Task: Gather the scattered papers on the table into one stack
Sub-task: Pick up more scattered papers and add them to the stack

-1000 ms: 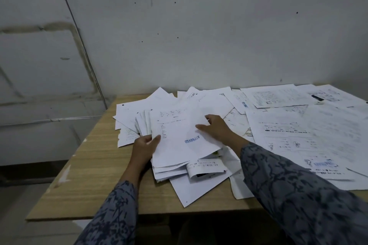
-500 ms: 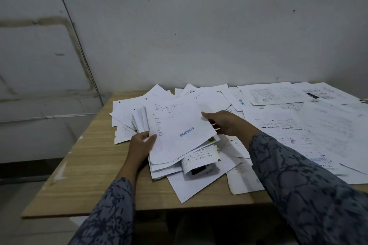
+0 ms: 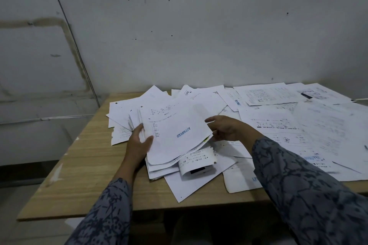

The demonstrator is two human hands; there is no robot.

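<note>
A thick bundle of white papers [image 3: 175,131], its top sheet stamped APPROVED in blue, is tilted up at the left middle of the wooden table [image 3: 87,157]. My left hand [image 3: 139,141] grips the bundle's left edge, thumb on top. My right hand [image 3: 227,128] is at the bundle's right edge, fingers reaching under the top sheets; how far it holds them is hidden. Loose sheets [image 3: 199,181] lie under and in front of the bundle. Many more scattered papers [image 3: 310,125] cover the right half of the table.
The table stands against a grey wall [image 3: 199,36], which runs along its far edge. Bare wood shows along the table's left side and front left corner. A small folded slip with a dark patch [image 3: 197,167] lies just in front of the bundle.
The bundle has been lifted and tilted more upright. My right hand slid from on top of the top sheet to its right edge. The left hand kept its grip.
</note>
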